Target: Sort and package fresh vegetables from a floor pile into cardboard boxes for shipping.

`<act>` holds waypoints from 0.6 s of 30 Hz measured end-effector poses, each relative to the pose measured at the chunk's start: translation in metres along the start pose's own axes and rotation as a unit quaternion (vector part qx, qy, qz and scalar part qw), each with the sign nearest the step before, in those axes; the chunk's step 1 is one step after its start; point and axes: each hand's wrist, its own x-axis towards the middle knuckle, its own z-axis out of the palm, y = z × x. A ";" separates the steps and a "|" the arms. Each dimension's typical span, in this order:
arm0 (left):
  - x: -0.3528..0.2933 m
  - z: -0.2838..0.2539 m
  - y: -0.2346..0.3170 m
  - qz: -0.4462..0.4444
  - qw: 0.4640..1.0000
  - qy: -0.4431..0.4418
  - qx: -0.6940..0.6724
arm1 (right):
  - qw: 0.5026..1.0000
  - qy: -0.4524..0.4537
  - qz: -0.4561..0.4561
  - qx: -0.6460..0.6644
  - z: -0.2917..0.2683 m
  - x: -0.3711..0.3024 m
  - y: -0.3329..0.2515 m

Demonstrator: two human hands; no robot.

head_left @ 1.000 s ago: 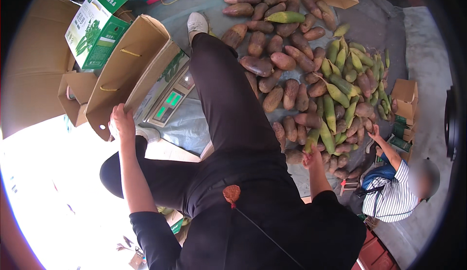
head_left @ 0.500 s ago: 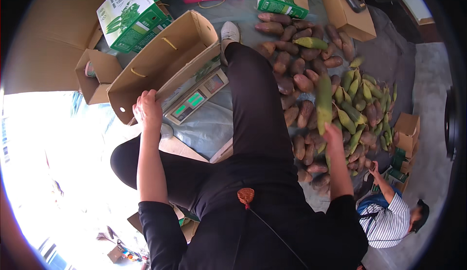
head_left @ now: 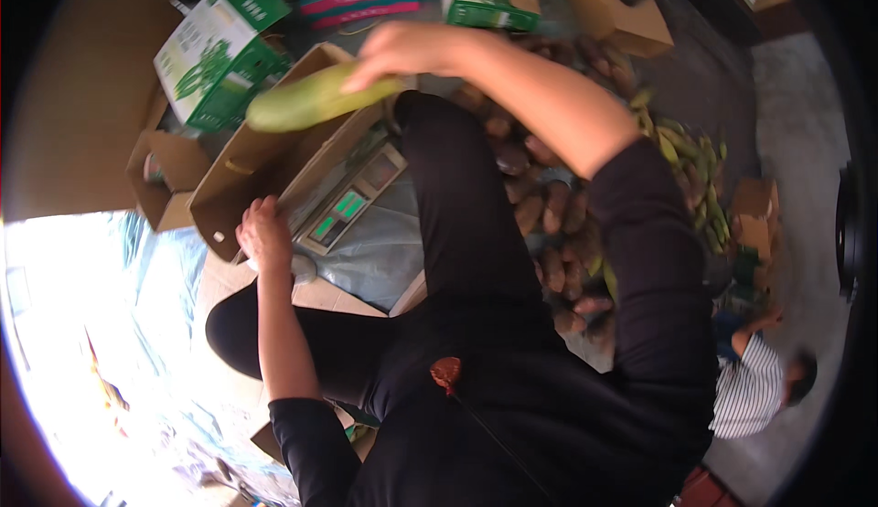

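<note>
My right hand (head_left: 402, 53) grips one end of a long green radish (head_left: 302, 103), slightly blurred. The radish lies sideways above an open cardboard box (head_left: 274, 155) with yellow cord handles, and hides part of its inside. My left hand (head_left: 265, 233) has its fingers closed over the near edge of that box. Beneath the box is a scale (head_left: 352, 203) with lit green displays. To the right of my leg spreads a pile of brown-purple, root-like produce (head_left: 556, 205), partly hidden by my right arm. More green radishes (head_left: 700, 173) lie at its far right.
Green-and-white printed cartons (head_left: 215, 59) and a pink-and-teal carton (head_left: 361, 0) stand beyond the box. A small open carton (head_left: 169, 173) sits at its left, another box (head_left: 617, 9) at the far right. A person in a striped shirt (head_left: 752, 388) is at the lower right.
My right hand has swung from the pile at the right up and left, carrying the green radish over the box. My left hand stays on the box edge. The view has shifted slightly.
</note>
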 end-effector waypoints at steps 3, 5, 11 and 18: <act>-0.002 -0.003 -0.001 -0.001 1.000 0.009 0.019 | 0.989 -0.046 0.001 -0.140 0.049 0.061 -0.017; 0.008 0.008 0.018 0.017 1.000 -0.020 0.014 | 0.955 -0.063 0.022 -0.289 0.077 0.089 0.004; -0.001 0.006 0.001 0.030 0.997 -0.058 0.029 | 0.950 0.041 -0.017 -0.309 0.151 0.078 -0.002; 0.007 0.014 0.006 0.029 0.999 -0.023 0.015 | 0.949 0.278 -0.135 -0.063 0.050 -0.062 0.043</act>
